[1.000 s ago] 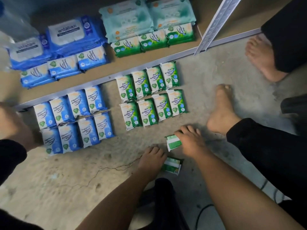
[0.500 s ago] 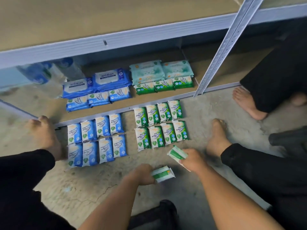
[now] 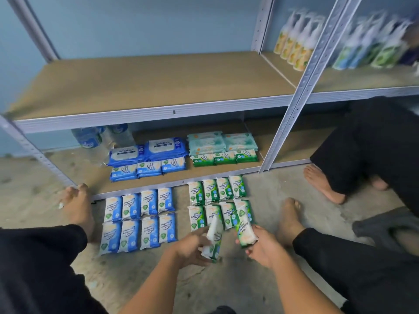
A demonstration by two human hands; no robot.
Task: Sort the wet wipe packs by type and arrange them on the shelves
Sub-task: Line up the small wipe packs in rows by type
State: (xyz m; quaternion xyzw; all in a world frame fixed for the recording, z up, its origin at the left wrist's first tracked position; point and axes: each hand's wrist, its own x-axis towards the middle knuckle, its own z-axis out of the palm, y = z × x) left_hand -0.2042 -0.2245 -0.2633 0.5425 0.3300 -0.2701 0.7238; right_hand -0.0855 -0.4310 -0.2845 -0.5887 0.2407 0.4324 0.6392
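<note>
My left hand (image 3: 190, 247) is pinching a green pack (image 3: 214, 236); my right hand (image 3: 263, 248) is gripping a second pack (image 3: 243, 230). I'm holding both above the green rows (image 3: 210, 191) along the bottom shelf's (image 3: 179, 183) front edge, probably keeping types together.

Blue wall (image 3: 147, 26), concrete floor (image 3: 226, 282), shelving (image 3: 136, 120)

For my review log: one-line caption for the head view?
The left hand holds one green wipe pack, right hand another, near blue rows and green rows on the floor by a shelf.
</note>
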